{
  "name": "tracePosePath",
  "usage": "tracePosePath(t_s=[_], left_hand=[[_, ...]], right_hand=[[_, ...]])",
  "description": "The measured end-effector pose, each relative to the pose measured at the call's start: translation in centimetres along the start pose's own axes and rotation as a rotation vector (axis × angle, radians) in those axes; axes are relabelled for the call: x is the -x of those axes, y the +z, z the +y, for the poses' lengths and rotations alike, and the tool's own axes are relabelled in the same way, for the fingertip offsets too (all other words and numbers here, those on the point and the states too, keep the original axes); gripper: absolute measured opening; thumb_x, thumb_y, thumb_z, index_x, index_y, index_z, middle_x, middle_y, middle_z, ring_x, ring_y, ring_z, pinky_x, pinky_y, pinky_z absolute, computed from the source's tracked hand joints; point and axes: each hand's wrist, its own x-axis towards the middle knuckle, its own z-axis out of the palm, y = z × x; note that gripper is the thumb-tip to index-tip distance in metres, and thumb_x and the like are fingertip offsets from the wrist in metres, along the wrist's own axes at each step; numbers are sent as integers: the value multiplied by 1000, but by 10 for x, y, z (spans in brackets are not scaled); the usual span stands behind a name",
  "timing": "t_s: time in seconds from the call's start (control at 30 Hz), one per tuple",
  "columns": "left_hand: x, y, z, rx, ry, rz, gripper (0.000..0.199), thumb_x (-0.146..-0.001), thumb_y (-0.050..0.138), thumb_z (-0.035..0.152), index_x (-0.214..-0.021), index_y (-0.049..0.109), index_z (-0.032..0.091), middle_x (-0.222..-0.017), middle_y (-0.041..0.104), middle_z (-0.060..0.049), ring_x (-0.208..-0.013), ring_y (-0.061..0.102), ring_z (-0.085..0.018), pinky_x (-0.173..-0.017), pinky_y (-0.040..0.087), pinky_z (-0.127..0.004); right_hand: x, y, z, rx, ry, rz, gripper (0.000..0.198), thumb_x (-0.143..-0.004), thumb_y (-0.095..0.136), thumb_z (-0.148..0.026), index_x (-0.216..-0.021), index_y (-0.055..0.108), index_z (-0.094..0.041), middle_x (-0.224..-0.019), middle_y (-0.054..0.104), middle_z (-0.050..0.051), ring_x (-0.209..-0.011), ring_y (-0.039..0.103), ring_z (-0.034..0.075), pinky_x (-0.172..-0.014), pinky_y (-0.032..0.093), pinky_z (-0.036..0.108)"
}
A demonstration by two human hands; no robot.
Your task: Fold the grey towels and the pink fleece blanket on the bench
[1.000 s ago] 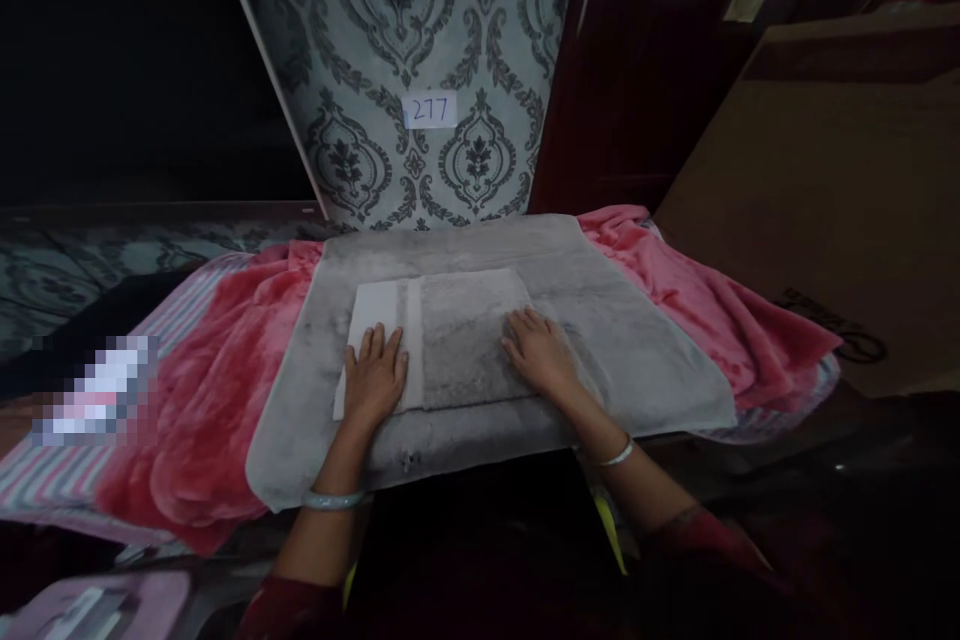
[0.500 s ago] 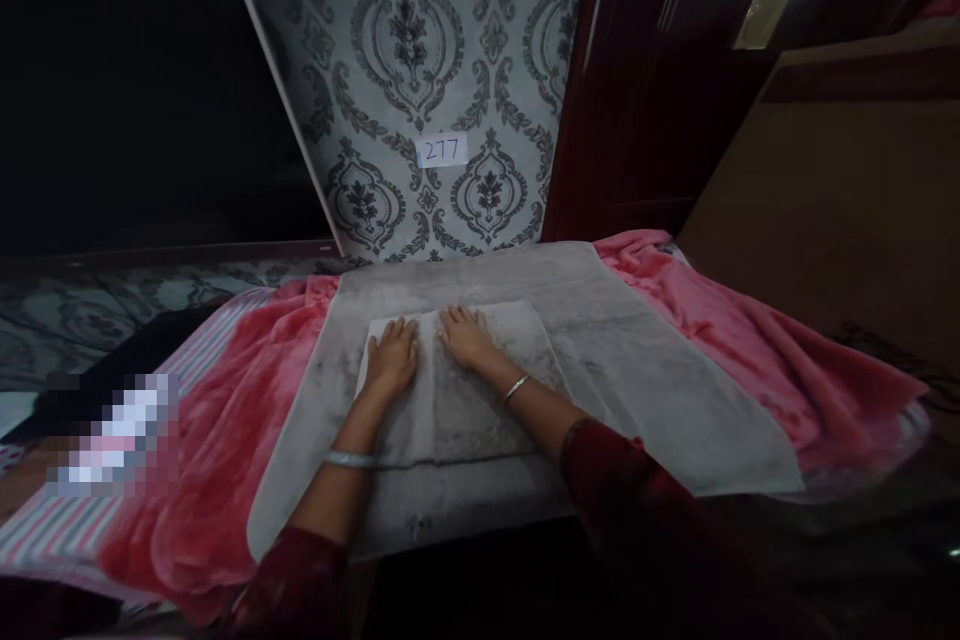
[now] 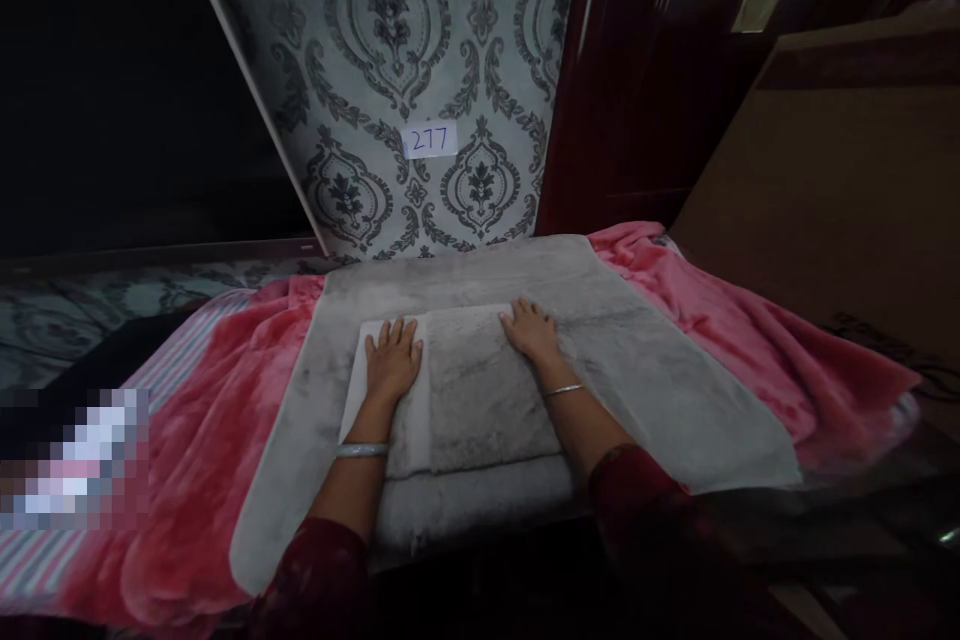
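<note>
On my feed, both of the wearer's hands rest palm down near the far edge of a folded cloth [image 3: 491, 410]. The cloth lies in the middle of a larger grey sheet [image 3: 682, 410], its white part to the left and its grey fuzzy part to the right.

I see the left hand [image 3: 394, 360] on the white part, fingers stretched out and slightly spread, clutching nothing. The right hand [image 3: 534, 332] is at the far right corner, fingers also loose and extended, with no grasp on the fabric that I can make out. Its forearm hides much of the cloth's right edge from me. I see a bracelet on each wrist.

The grey sheet lies over a pink blanket [image 3: 202, 460], which shows on both sides. Beyond it, I read "277" on a paper label [image 3: 430, 139] stuck to the patterned wall [image 3: 480, 15].
</note>
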Motion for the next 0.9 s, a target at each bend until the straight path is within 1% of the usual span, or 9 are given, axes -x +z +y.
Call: tracePosePath(t_s=[0.07,0.17,0.23,0.3,0.37,0.5,0.6,0.73,0.9], left_hand=[[2,0,1,2,7,15,57,-103,31,37,-157,42,22,-165,37,-10,-154,28,-33,-123,22,-62],[4,0,1,8,18,18,57,-103,30,38,-156,42,22,-165,37,-10,-154,29,-34,-123,22,-62],[3,-2,2,18,16,9,57,-103,30,37,-157,41,21,-166,36,-10,-154,28,-34,-123,21,-62],[2,-6,4,34,7,-13,57,-103,30,37,-158,39,21,-166,35,-10,-155,26,-33,-124,19,-62],[3,-13,6,54,-11,-49,58,-103,31,37,-159,37,20,-167,33,-10,-156,24,-31,-125,17,-60],[25,-21,10,97,-20,-77,63,-102,35,34,-162,29,17,-168,30,-15,-156,25,-29,-124,23,-58],[55,-17,12,67,36,-55,61,-101,36,35,-160,35,20,-168,29,-14,-156,24,-31,-123,23,-61],[81,-8,12,22,40,-54,58,-103,34,38,-159,39,24,-170,24,-11,-158,20,-31,-125,18,-60],[83,-10,13,20,31,-49,57,-103,35,37,-158,41,22,-169,28,-12,-157,22,-31,-125,20,-57]], right_hand=[[6,-1,12,4,38,-10,60,-107,22,-42,-161,34,-16,-166,35,11,-151,30,31,-119,27,51],[19,-9,27,21,27,-34,60,-107,20,-38,-163,29,-18,-167,33,9,-152,29,29,-121,25,49],[33,-16,29,36,44,-31,61,-107,23,-41,-164,27,-19,-169,28,11,-154,26,31,-121,26,52],[54,-21,18,54,28,24,64,-105,29,-45,-164,25,-19,-170,20,16,-156,20,34,-120,24,57],[83,-17,-5,57,-94,60,68,-104,34,-46,-164,24,-17,-171,16,18,-157,15,34,-121,21,58],[144,8,-57,5,-430,-50,66,-104,37,-45,-163,30,-16,-170,19,15,-157,15,30,-124,17,56],[167,22,-75,-7,-518,-68,63,-104,35,-43,-161,34,-16,-169,22,14,-157,17,30,-124,14,57],[166,22,-62,-14,-522,-73,63,-104,36,-43,-161,36,-16,-169,25,12,-157,19,28,-125,14,52],[157,17,-9,27,-372,-22,65,-103,38,-46,-160,37,-14,-168,27,13,-156,19,29,-124,15,53]])
